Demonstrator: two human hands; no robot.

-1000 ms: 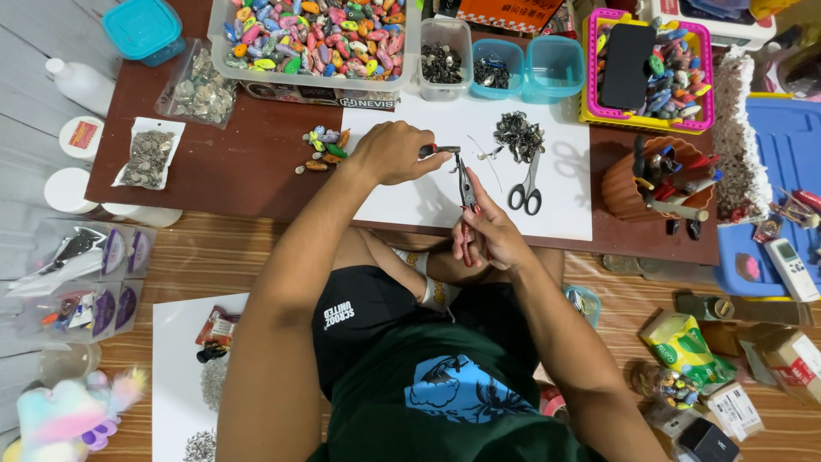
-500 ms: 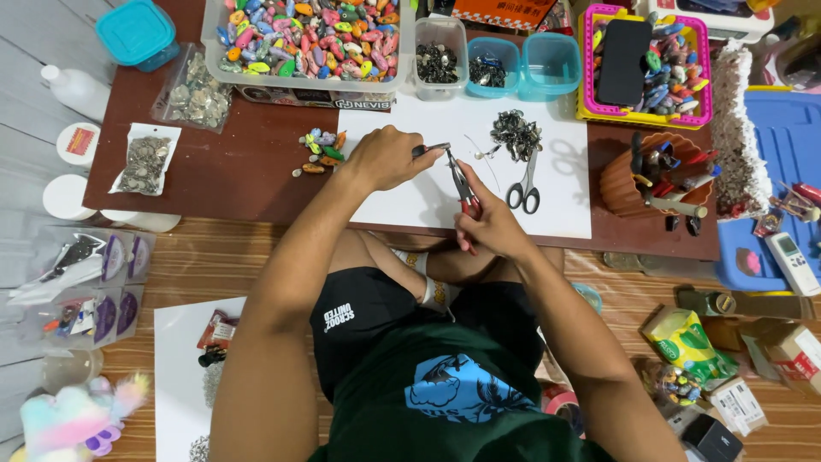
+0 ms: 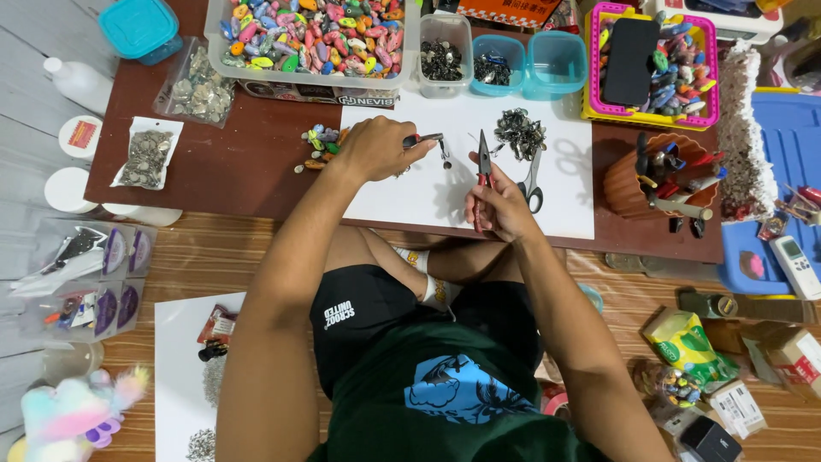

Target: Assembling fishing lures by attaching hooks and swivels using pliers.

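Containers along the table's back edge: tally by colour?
Clear container: 2, counting the small one
Blue container: 3, with two open ones
Pink basket: 1
Total: 6

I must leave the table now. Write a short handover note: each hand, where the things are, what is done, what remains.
Left hand: grips a dark tool over the white sheet; a small metal piece hangs at its tip.
Right hand: holds red-handled pliers, tips up, apart from the piece.
Nearby: metal parts pile, scissors, a few coloured beads left of the sheet.
Done: cannot tell.
Left: the pliers have not met the piece.
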